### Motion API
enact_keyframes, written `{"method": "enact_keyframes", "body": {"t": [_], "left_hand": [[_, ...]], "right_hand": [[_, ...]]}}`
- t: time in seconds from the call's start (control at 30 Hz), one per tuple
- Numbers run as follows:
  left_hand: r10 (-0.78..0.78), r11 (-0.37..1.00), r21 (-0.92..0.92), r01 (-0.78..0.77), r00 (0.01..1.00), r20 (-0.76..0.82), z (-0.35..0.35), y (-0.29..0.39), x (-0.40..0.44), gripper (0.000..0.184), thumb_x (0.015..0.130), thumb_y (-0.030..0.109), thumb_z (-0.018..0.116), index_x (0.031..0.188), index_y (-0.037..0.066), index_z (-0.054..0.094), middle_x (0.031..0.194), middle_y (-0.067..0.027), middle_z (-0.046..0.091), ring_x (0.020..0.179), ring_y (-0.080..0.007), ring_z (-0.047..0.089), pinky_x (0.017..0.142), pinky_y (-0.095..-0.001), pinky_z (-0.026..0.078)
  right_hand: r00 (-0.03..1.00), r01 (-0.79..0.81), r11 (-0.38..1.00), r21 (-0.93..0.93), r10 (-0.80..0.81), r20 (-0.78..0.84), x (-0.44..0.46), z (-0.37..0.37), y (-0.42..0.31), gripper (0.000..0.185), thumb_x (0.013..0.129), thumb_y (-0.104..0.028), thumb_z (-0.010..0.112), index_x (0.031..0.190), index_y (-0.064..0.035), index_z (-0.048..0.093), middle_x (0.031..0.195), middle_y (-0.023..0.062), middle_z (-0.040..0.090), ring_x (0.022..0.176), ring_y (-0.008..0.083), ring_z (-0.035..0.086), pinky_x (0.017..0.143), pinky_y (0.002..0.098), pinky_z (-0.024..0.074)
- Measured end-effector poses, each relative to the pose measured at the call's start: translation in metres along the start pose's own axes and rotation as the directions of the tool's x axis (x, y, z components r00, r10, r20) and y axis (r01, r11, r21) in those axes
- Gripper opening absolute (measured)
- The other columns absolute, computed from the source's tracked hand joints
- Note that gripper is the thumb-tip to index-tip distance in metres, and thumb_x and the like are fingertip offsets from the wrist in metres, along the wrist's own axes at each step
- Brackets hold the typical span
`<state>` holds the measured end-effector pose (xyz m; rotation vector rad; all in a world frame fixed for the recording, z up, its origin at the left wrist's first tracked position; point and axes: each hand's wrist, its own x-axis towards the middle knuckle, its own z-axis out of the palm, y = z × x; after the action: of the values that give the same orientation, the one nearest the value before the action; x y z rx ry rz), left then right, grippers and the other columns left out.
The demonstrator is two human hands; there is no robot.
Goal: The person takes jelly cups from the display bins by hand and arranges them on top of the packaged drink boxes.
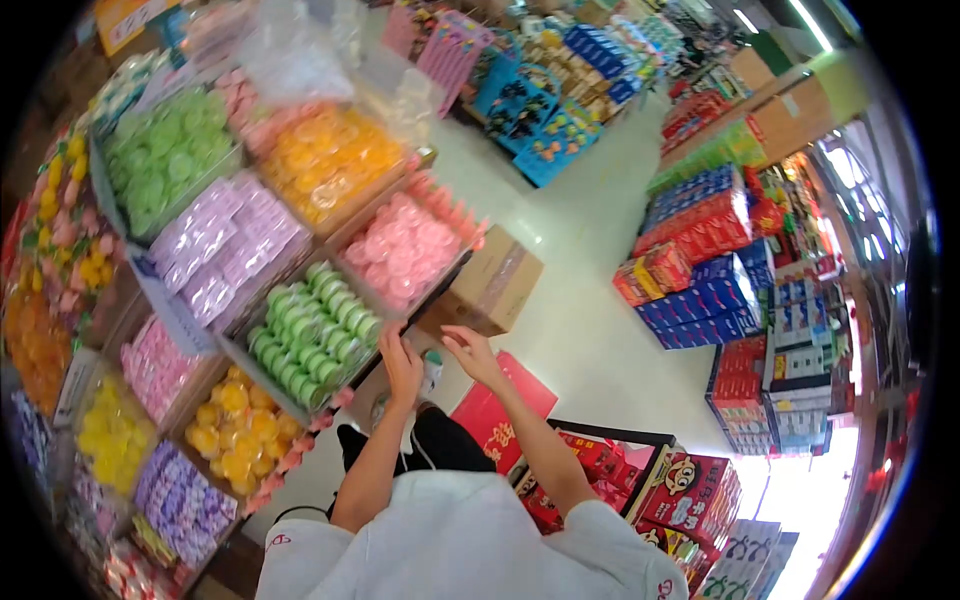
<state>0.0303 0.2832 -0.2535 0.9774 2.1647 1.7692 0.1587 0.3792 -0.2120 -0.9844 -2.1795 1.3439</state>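
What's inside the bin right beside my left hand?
The bin holds rows of green-and-white wrapped packs. They cover its bottom, so whatever lies beneath them can't be seen.

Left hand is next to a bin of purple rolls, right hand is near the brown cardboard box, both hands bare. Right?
One miss: the rolls next to the left hand are green and white, not purple. The head view shows it. The rest holds: right hand near the brown cardboard box, both hands bare.
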Motion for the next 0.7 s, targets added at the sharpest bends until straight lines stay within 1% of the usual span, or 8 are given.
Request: {"method": "enact_keyframes", "body": {"t": [0.13,0.23,0.33,0.47,0.53,0.57,0.67,0.7], "left_hand": [[-0.068,0.990,0.088,0.106,0.933,-0.354,-0.048,-0.016,0.024,0.040,0.083,-0.008,0.047,0.121,0.002,0.049,0.129,-0.0223,0.042,0.124,-0.0378,0.037,0.105,-0.0446,0.028],[-0.122,0.947,0.219,0.236,0.893,-0.434,-0.081,-0.043,0.029,0.051,0.082,-0.007,0.051,0.131,0.001,0.040,0.135,-0.0227,0.035,0.128,-0.0387,0.031,0.107,-0.0467,0.024],[-0.296,0.899,0.127,0.420,0.794,-0.531,-0.097,-0.066,0.025,0.064,0.081,-0.006,0.053,0.140,0.001,0.030,0.135,-0.0249,0.034,0.129,-0.0402,0.028,0.109,-0.0499,0.019],[-0.473,0.813,0.136,0.567,0.778,-0.414,-0.108,-0.092,0.018,0.049,0.091,0.004,0.052,0.137,0.000,0.038,0.135,-0.0227,0.036,0.119,-0.0349,0.042,0.097,-0.0441,0.037],[-0.546,0.812,-0.043,0.581,0.733,-0.404,-0.114,-0.093,0.021,0.039,0.095,0.012,0.055,0.130,-0.003,0.046,0.129,-0.0199,0.044,0.103,-0.0290,0.054,0.081,-0.0361,0.047],[-0.421,0.874,-0.026,0.486,0.728,-0.541,-0.109,-0.109,0.020,0.030,0.093,0.017,0.061,0.114,-0.004,0.059,0.109,-0.0153,0.059,0.081,-0.0214,0.058,0.069,-0.0315,0.047],[-0.453,0.883,-0.114,0.456,0.764,-0.460,-0.130,-0.115,0.027,0.022,0.091,0.016,0.065,0.097,-0.005,0.064,0.083,-0.0089,0.063,0.069,-0.0167,0.054,0.064,-0.0291,0.045],[-0.392,0.919,-0.184,0.348,0.769,-0.505,-0.132,-0.104,0.034,0.019,0.089,0.015,0.068,0.085,-0.003,0.065,0.068,-0.0031,0.060,0.061,-0.0127,0.047,0.061,-0.0288,0.043]], "right_hand": [[0.963,0.090,0.996,0.025,-0.093,0.253,0.035,0.069,-0.016,0.029,0.091,-0.017,0.060,0.117,-0.0032,0.062,0.100,0.0127,0.066,0.085,0.0177,0.064,0.071,0.0280,0.0504],[0.965,0.077,0.989,0.129,-0.107,0.238,0.048,0.118,-0.021,0.031,0.090,-0.013,0.058,0.119,-0.0029,0.060,0.106,0.0149,0.064,0.090,0.0195,0.063,0.075,0.0289,0.0500],[0.921,0.297,0.952,-0.072,-0.266,0.284,0.071,0.168,-0.013,0.046,0.083,-0.001,0.052,0.129,-0.0035,0.052,0.123,0.0203,0.056,0.114,0.0336,0.055,0.097,0.0388,0.0425],[0.877,0.297,0.955,-0.020,-0.264,0.402,0.081,0.200,-0.024,0.057,0.083,0.000,0.052,0.138,-0.0038,0.042,0.137,0.0209,0.046,0.126,0.0376,0.044,0.107,0.0421,0.0344],[0.870,0.190,0.982,0.011,-0.173,0.462,0.084,0.214,-0.024,0.060,0.083,0.002,0.052,0.141,-0.0057,0.039,0.141,0.0208,0.042,0.129,0.0374,0.041,0.108,0.0428,0.0327],[0.903,0.221,0.975,0.010,-0.208,0.375,0.083,0.220,-0.022,0.054,0.085,-0.002,0.055,0.137,-0.0057,0.044,0.131,0.0210,0.049,0.119,0.0349,0.049,0.101,0.0420,0.0388],[0.908,0.014,1.000,-0.026,-0.002,0.418,0.086,0.210,-0.045,0.046,0.088,-0.008,0.060,0.132,-0.0036,0.049,0.116,0.0192,0.053,0.099,0.0291,0.056,0.088,0.0393,0.0455],[0.951,0.140,0.987,0.079,-0.156,0.267,0.086,0.223,-0.029,0.042,0.088,-0.015,0.064,0.126,-0.0024,0.052,0.094,0.0136,0.055,0.078,0.0225,0.054,0.073,0.0340,0.0466]]}}
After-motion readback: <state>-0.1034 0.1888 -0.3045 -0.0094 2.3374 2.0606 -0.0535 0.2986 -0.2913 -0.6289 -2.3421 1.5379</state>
